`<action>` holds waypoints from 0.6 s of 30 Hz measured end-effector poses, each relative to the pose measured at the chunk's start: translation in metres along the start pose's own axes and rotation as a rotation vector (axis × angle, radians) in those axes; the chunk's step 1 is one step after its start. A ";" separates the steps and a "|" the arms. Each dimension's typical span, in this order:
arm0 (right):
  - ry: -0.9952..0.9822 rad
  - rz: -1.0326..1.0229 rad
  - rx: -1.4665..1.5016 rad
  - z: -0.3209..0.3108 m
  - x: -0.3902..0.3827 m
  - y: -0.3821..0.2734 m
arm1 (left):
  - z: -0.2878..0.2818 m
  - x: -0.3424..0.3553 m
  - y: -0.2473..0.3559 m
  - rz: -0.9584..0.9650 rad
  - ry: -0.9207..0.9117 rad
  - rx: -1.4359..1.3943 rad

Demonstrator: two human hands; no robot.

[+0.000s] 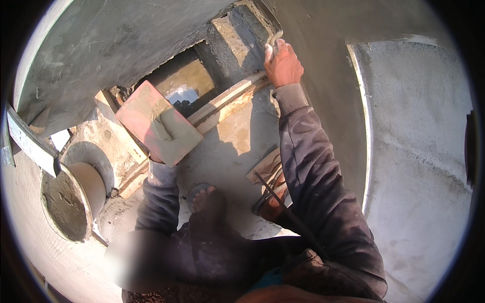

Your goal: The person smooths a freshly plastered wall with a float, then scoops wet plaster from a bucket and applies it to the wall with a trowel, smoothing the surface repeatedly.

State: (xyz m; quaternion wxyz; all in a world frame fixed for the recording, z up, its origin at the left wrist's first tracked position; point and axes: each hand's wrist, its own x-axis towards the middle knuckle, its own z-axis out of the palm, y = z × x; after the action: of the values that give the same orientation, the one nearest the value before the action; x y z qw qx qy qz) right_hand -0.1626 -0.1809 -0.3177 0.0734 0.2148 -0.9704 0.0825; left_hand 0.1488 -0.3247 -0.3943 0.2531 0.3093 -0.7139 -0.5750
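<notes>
My right hand is closed round the handle of a trowel at the far end of the work. The trowel's thin blade shows edge-on against the grey plastered wall. At the left, a square reddish plasterer's hawk is held up, tilted, with a smear of wet grey mortar on its face. My left hand is beneath the hawk; the board hides most of its fingers.
A bucket of grey mortar stands at the left. Beyond the hawk, an opening holds water, with a wooden batten along its near edge. A bare foot is on the floor, and a reddish-brown object lies beside my right arm.
</notes>
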 end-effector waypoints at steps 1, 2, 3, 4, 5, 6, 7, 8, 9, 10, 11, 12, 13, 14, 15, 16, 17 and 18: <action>-0.042 0.036 -0.004 0.007 -0.001 0.004 | -0.001 0.000 -0.004 -0.015 -0.042 0.022; -0.062 0.050 -0.012 0.011 0.002 0.009 | -0.001 0.001 -0.006 -0.030 -0.085 0.044; -0.076 0.054 -0.012 0.019 0.003 0.009 | -0.002 0.000 0.001 -0.015 -0.068 0.020; -0.084 0.059 -0.020 0.022 0.004 0.009 | 0.001 0.002 0.016 0.003 -0.053 -0.013; -0.092 0.064 -0.029 0.024 0.004 0.011 | 0.003 0.003 0.024 0.021 -0.038 -0.048; -0.076 0.069 -0.016 0.021 0.006 0.008 | 0.001 0.002 0.018 0.006 -0.060 -0.074; -0.060 0.076 -0.009 0.015 0.007 0.005 | -0.001 0.001 0.006 -0.010 -0.085 -0.106; -0.044 0.083 -0.002 0.009 0.009 0.003 | -0.003 -0.001 -0.004 -0.026 -0.111 -0.138; -0.024 0.075 -0.003 0.005 0.009 0.004 | -0.003 -0.002 -0.003 -0.026 -0.124 -0.204; -0.004 0.067 -0.004 0.001 0.010 0.006 | -0.004 -0.004 -0.002 -0.025 -0.136 -0.270; 0.017 0.058 -0.005 -0.004 0.010 0.008 | -0.005 -0.005 -0.004 -0.026 -0.144 -0.295; 0.040 0.058 0.001 -0.009 0.012 0.008 | -0.006 -0.005 -0.005 -0.024 -0.149 -0.319; 0.063 0.057 0.007 -0.015 0.013 0.009 | -0.008 -0.006 -0.012 -0.023 -0.150 -0.300; 0.086 0.056 0.014 -0.018 0.012 0.008 | -0.008 -0.007 -0.015 -0.066 -0.144 -0.390; 0.128 0.047 0.030 -0.020 0.009 0.007 | -0.007 -0.007 -0.016 -0.109 -0.136 -0.479; 0.170 0.038 0.047 -0.021 0.003 0.006 | -0.006 -0.008 -0.016 -0.196 -0.120 -0.676; 0.212 0.029 0.064 -0.020 0.000 0.005 | -0.006 -0.009 -0.017 -0.232 -0.118 -0.720; 0.137 0.016 0.041 -0.017 -0.001 0.004 | -0.005 -0.009 -0.018 -0.268 -0.116 -0.766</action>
State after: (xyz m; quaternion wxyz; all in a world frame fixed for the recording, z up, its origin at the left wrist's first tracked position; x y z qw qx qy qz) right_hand -0.1612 -0.1735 -0.3015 0.1347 0.2025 -0.9629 0.1174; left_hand 0.1615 -0.3241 -0.4104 0.2321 0.2500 -0.4144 -0.8437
